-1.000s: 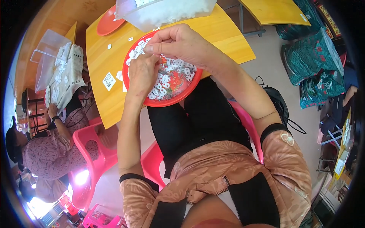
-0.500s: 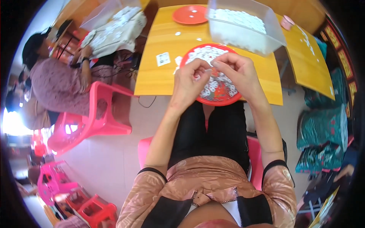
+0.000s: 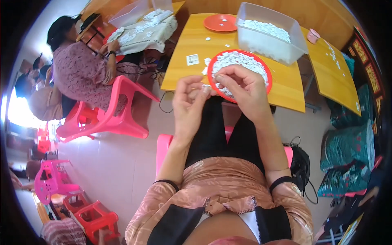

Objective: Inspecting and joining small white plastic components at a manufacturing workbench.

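Yellow table (image 3: 281,87) bears a red plate (image 3: 213,65); both hands' (image 3: 192,102) grips pinch one small white piece (image 3: 207,86)

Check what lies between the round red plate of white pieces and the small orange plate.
Head view: bare yellow tabletop between red plate and orange plate, with one small white piece.

— What sits between the fingertips of the left hand (image 3: 188,107) and the right hand (image 3: 241,87)?

— Something small and white, too tiny to make out. The right hand also covers the near part of the red plate (image 3: 212,67).

— And the pieces (image 3: 241,61) piled on the plate?

— White, too small to tell one from another. Same in the clear tub (image 3: 267,36).

— The worktop (image 3: 192,77)?

— Its far edge is cut off at the top of the picture.
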Motion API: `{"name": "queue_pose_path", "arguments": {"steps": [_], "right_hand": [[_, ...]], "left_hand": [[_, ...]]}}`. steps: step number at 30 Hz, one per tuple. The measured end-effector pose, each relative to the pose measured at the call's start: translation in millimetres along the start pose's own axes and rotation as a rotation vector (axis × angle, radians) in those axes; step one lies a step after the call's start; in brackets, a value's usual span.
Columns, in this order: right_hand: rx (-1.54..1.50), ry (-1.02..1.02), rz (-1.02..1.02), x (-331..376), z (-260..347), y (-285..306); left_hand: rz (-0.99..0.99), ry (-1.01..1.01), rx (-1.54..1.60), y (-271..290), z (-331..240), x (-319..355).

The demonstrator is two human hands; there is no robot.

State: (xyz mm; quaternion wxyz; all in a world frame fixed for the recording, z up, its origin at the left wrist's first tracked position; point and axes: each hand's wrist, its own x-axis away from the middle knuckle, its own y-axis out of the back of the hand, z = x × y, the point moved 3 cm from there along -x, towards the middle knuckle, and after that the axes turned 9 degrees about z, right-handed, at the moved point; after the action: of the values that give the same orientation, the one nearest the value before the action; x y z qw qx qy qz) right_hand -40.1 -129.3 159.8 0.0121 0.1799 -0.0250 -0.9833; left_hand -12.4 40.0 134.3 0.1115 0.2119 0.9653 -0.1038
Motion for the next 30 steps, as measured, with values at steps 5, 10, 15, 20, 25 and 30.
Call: {"name": "queue_pose_path", "arguments": {"steps": [5, 10, 15, 20, 25, 30], "right_hand": [[-0.114, -0.005, -0.048, 32.5, -15.5, 7.7], [-0.081, -0.034, -0.027, 58.8, -27.1, 14.2], [-0.089, -0.064, -0.016, 73.7, -31.0, 15.8], [-0.154, -0.058, -0.021, 79.4, -38.7, 17.0], [-0.155, -0.086, -0.019, 76.5, -48.7, 15.1], [-0.092, -0.078, -0.023, 73.8, -57.9, 11.1]], "left_hand": [[0.019, 0.029, 0.041, -17.3, -1.0, 15.6], [0.042, 0.044, 0.066, -28.0, 10.1, 26.2], [0.062, 0.027, 0.054, -35.0, 18.6, 30.1], [0.038, 0.060, 0.073, -43.5, 24.1, 31.7], [0.043, 0.050, 0.007, -35.3, 34.0, 27.2], [0.051, 0.038, -0.052, -29.9, 35.7, 25.2]]}}
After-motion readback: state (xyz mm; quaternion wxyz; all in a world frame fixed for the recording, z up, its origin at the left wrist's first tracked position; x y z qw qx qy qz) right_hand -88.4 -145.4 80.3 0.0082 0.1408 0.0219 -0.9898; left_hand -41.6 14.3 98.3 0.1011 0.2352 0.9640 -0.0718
